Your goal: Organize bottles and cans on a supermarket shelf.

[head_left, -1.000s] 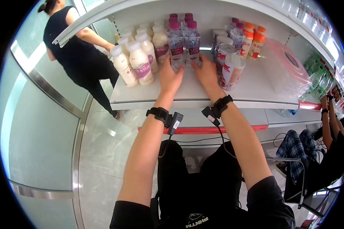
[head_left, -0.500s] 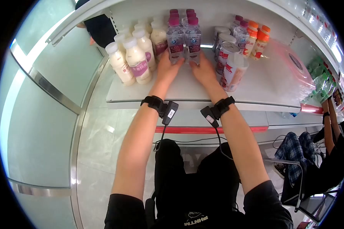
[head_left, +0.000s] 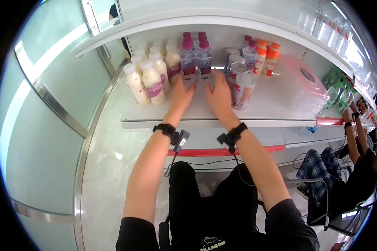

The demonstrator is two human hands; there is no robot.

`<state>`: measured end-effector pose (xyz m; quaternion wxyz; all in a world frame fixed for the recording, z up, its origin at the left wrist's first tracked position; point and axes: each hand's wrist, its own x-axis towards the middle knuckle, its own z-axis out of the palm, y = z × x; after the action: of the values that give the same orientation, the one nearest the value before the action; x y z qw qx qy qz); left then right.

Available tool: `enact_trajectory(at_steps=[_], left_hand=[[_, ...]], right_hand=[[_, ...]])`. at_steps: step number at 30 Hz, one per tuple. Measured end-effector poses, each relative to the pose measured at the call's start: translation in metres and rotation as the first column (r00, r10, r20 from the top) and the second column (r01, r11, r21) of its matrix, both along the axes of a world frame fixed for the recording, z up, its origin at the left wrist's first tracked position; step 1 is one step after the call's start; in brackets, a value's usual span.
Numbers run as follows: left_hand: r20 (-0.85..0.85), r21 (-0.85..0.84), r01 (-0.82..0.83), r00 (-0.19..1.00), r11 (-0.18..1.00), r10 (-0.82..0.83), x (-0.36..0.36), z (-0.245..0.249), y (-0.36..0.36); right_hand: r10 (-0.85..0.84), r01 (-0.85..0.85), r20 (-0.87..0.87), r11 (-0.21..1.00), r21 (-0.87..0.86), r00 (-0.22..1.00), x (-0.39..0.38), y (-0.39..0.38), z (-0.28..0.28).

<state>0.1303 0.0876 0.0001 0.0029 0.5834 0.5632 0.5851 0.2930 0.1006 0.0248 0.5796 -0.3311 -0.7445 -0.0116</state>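
Two front clear soda bottles with magenta caps, the left bottle [head_left: 188, 62] and the right bottle [head_left: 204, 62], stand side by side on the shelf, with more of the same behind. My left hand [head_left: 181, 97] is open beside the left bottle's base, fingers along its outer side and thumb in front. My right hand [head_left: 218, 98] is open to the right of the right bottle, thumb and fingers spread around nothing. Close to my right hand stand cans and a pale cup-shaped container [head_left: 244, 92]. Milky bottles with purple labels [head_left: 155, 88] crowd the left side.
An upper shelf edge [head_left: 188, 19] overhangs the bottles. Orange-capped bottles [head_left: 270, 60] and a pink clear plastic package [head_left: 303, 79] occupy the right part of the shelf [head_left: 276, 113]. Glass doors [head_left: 42, 138] line the left. A seated person [head_left: 356, 180] is at far right.
The view has tipped up, showing more of the upper shelf. My right hand has drawn slightly away from the right bottle, fingers spreading. The bottles keep their places on the shelf.
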Motion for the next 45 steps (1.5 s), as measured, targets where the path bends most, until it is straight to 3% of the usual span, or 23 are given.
enact_trajectory(at_steps=[1, 2, 3, 5, 7, 10, 12, 13, 15, 17, 23, 27, 29, 32, 34, 36, 39, 41, 45], left_hand=[[-0.075, 0.036, -0.092, 0.993, 0.995, 0.094, 0.002, -0.006, -0.005], [-0.064, 0.039, -0.084, 0.994, 0.996, 0.087, 0.002, -0.007, -0.013], [-0.062, 0.013, -0.084, 0.994, 0.996, 0.085, 0.003, -0.004, -0.026], [-0.084, -0.009, -0.110, 0.990, 0.994, 0.109, 0.006, -0.003, -0.043], [-0.121, 0.029, -0.101, 0.987, 0.994, 0.104, 0.011, -0.001, -0.045], [-0.158, 0.083, -0.099, 0.981, 0.992, 0.112, 0.015, -0.001, -0.046], [-0.158, 0.100, -0.114, 0.979, 0.988, 0.129, 0.013, -0.002, -0.043], [-0.121, 0.071, -0.101, 0.987, 0.992, 0.109, 0.011, -0.004, -0.041], [-0.087, 0.031, -0.096, 0.991, 0.995, 0.098, 0.010, -0.005, -0.040], [-0.104, 0.101, -0.090, 0.989, 0.991, 0.101, 0.011, -0.005, -0.041], [-0.136, 0.190, -0.132, 0.978, 0.973, 0.159, 0.009, -0.008, -0.040], [-0.071, 0.176, -0.096, 0.991, 0.980, 0.110, 0.010, 0.000, -0.049], [0.013, 0.074, 0.012, 1.000, 0.997, -0.013, 0.011, 0.007, -0.057], [-0.104, 0.219, 0.157, 0.985, 0.963, -0.137, 0.007, 0.006, -0.062], [-0.099, 0.228, 0.209, 0.977, 0.951, -0.191, 0.009, 0.011, -0.066], [-0.094, 0.236, 0.261, 0.965, 0.936, -0.246, 0.014, 0.012, -0.068], [-0.272, 0.227, 0.340, 0.922, 0.913, -0.275, 0.024, 0.009, -0.077], [-0.181, 0.170, 0.163, 0.975, 0.972, -0.132, 0.041, 0.012, -0.086], [-0.115, 0.110, 0.048, 0.993, 0.993, -0.035, 0.018, 0.003, -0.062]], right_hand=[[0.115, -0.118, -0.036, 0.990, -0.079, 0.993, 0.013, -0.029, 0.020], [0.226, -0.236, -0.079, 0.959, -0.154, 0.971, 0.022, -0.047, 0.038], [0.223, -0.221, -0.081, 0.975, 0.035, 0.971, 0.034, -0.049, 0.046], [0.157, -0.154, -0.120, 0.988, 0.030, 0.980, 0.058, -0.032, 0.063], [-0.051, 0.058, -0.127, 0.997, 0.057, 0.991, 0.080, 0.005, 0.087], [-0.012, 0.016, -0.134, 0.999, 0.031, 0.991, 0.108, 0.080, 0.116], [-0.257, 0.222, 0.192, 0.957, 0.185, 0.947, 0.117, 0.133, 0.117], [-0.247, 0.212, 0.192, 0.960, 0.184, 0.950, 0.118, 0.151, 0.117], [-0.257, 0.236, 0.447, 0.966, 0.103, 0.857, 0.118, 0.174, 0.110], [-0.233, 0.236, 0.421, 0.971, 0.047, 0.877, 0.120, 0.179, 0.105], [-0.144, 0.150, 0.392, 0.989, 0.017, 0.909, 0.142, 0.147, 0.110], [-0.179, 0.151, 0.284, 0.981, 0.119, 0.942, 0.148, 0.051, 0.136], [-0.207, 0.160, 0.264, 0.969, 0.187, 0.942, 0.142, -0.001, 0.149], [-0.161, 0.105, 0.298, 0.975, 0.196, 0.941, 0.126, -0.058, 0.165], [-0.041, 0.046, 0.306, 0.999, -0.008, 0.951, 0.113, -0.083, 0.165], [0.107, -0.100, 0.282, 0.994, -0.039, 0.953, 0.094, -0.085, 0.157], [0.286, -0.285, 0.240, 0.958, -0.041, 0.928, 0.054, -0.077, 0.136], [0.298, -0.295, 0.187, 0.954, -0.045, 0.936, 0.027, -0.062, 0.117], [0.350, -0.337, 0.101, 0.933, -0.130, 0.931, 0.006, -0.032, 0.106]])
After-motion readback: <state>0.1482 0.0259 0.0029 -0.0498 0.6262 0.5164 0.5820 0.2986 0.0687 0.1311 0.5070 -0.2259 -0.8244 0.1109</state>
